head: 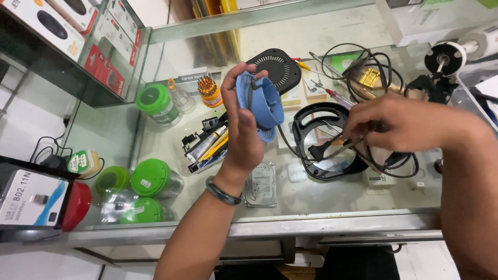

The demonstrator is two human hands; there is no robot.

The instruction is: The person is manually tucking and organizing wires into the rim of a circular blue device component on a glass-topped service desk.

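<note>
Above glass counter (321, 199): left hand (244, 132) fingers wrapped round blue plastic fan housing (262, 101), lifted clear for access; right hand (402, 124) pinching thin metal tool (340, 149) over black ring-shaped casing (324, 140).

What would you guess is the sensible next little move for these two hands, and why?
Probably bring the two hands together. The left hand holds the blue fan part up off the glass counter, while the right hand grips a thin tool down by the black ring housing, apart from the blue piece. The tool's tip is too small to identify.
</note>
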